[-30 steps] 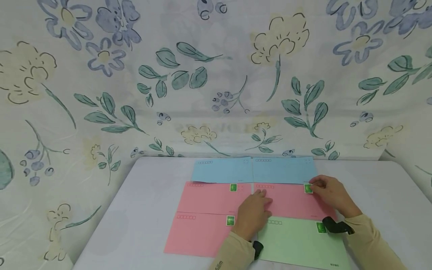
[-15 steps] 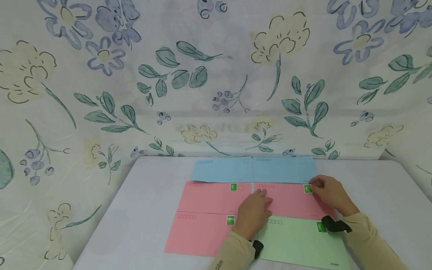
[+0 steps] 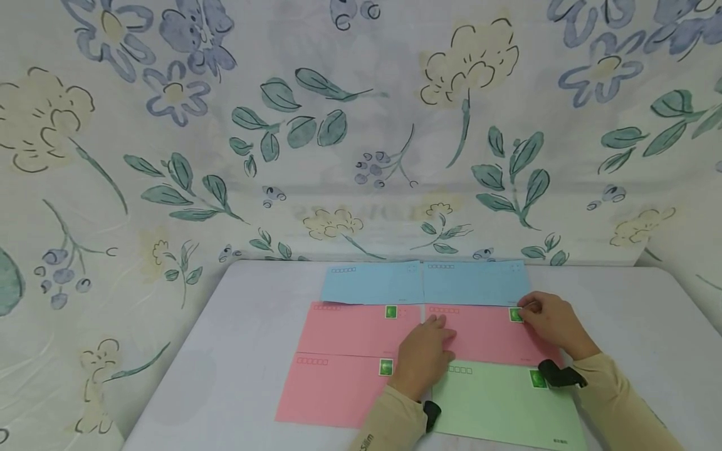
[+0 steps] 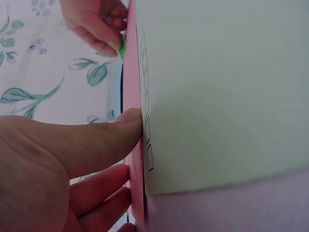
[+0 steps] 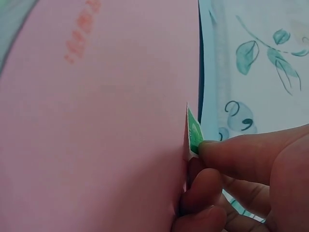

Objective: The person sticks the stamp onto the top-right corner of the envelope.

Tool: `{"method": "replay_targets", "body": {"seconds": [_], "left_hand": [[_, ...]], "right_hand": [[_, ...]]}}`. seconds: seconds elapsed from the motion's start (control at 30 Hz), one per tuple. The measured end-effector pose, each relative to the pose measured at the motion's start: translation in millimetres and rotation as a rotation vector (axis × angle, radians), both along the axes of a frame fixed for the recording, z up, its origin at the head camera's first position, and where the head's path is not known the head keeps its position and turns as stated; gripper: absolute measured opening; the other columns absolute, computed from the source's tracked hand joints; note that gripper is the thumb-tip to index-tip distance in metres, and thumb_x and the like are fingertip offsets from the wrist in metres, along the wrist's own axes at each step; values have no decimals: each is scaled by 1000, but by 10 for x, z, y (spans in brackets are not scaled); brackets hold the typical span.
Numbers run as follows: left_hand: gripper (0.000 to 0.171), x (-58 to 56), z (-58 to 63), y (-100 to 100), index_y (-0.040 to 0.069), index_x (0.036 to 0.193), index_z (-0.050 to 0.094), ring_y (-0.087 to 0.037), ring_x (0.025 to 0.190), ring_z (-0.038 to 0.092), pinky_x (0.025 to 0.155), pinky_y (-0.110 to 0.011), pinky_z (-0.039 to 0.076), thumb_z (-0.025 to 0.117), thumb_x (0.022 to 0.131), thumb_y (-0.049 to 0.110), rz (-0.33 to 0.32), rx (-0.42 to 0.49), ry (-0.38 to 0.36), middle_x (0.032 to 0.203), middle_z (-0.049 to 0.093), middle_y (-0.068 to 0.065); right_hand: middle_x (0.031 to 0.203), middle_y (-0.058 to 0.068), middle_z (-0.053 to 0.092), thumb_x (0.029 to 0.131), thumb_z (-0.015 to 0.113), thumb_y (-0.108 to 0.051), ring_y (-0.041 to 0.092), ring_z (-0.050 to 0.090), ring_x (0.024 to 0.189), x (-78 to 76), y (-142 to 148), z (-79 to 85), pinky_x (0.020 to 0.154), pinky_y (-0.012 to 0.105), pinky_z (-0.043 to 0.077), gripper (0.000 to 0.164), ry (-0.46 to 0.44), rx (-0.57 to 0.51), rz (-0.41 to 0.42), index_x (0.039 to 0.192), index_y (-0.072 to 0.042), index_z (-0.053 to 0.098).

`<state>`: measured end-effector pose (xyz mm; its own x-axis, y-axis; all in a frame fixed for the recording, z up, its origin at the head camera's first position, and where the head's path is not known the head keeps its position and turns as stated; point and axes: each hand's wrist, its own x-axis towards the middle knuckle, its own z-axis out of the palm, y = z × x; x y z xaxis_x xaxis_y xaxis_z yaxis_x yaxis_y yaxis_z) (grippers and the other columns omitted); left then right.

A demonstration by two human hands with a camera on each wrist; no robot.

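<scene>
Between the thumb and a finger of my right hand (image 3: 555, 324) is a green postage stamp (image 5: 194, 132) with a white border. The stamp tilts just over the upper right corner of a pink envelope (image 3: 479, 338). My left hand (image 3: 420, 357) rests with its fingers on the left end of that envelope, its thumb tip at the green envelope's edge (image 4: 227, 96). In the head view, the green envelope carries a stamp near its upper right corner, partly overlapped by the black wrist strap. Two more pink envelopes lie to the left, each bearing a green stamp.
Two blue envelopes (image 3: 474, 285) lie side by side at the back, carrying no stamps. All the envelopes lie in rows on a white table (image 3: 214, 363). Behind the table hangs a flower-printed cloth (image 3: 361, 125).
</scene>
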<state>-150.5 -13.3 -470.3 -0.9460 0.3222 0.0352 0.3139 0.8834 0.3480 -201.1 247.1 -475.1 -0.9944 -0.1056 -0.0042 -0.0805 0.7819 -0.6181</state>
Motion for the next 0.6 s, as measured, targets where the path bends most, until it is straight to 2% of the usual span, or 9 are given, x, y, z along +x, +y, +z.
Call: {"method": "replay_targets", "body": {"seconds": [0.6], "left_hand": [[37, 11, 24, 5, 18, 123, 74, -18, 137, 50, 109, -34, 45, 79, 87, 19, 6, 4, -18, 142, 60, 0]], "right_hand": [[91, 21, 67, 95, 59, -9, 33, 62, 84, 5, -26, 20, 75, 51, 56, 23, -16, 31, 0, 106, 11, 63]]}}
